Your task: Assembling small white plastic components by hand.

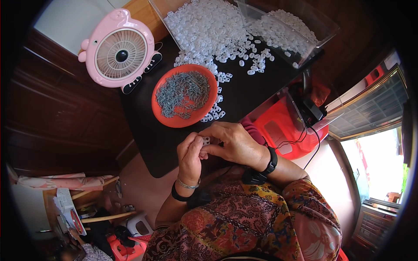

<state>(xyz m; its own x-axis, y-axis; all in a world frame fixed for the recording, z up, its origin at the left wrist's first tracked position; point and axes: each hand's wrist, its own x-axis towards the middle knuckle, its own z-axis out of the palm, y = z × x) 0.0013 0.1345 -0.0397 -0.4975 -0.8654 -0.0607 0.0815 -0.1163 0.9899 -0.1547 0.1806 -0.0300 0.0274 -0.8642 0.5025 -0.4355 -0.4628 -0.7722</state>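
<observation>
Close together at the table's near edge, both my hands are closed around one small white plastic piece with holes (206,140). My left hand (190,158) pinches it from the left, thumb along its side. The fingers of my right hand (233,141) curl over it from the right and hide part of it. Just beyond my hands is an orange plate (176,123) heaped with small grey metal screws (183,93). Similar white pieces (215,114) lie along the plate's right side, joining a big heap (207,28) farther back.
A pink animal-shaped fan (119,52) stands left of the plate on the black table (152,148). At the back right, a clear plastic bin (324,41) lies with white pieces spilling from it. Right of the table are a red plastic stool (278,135) and black cables (314,130).
</observation>
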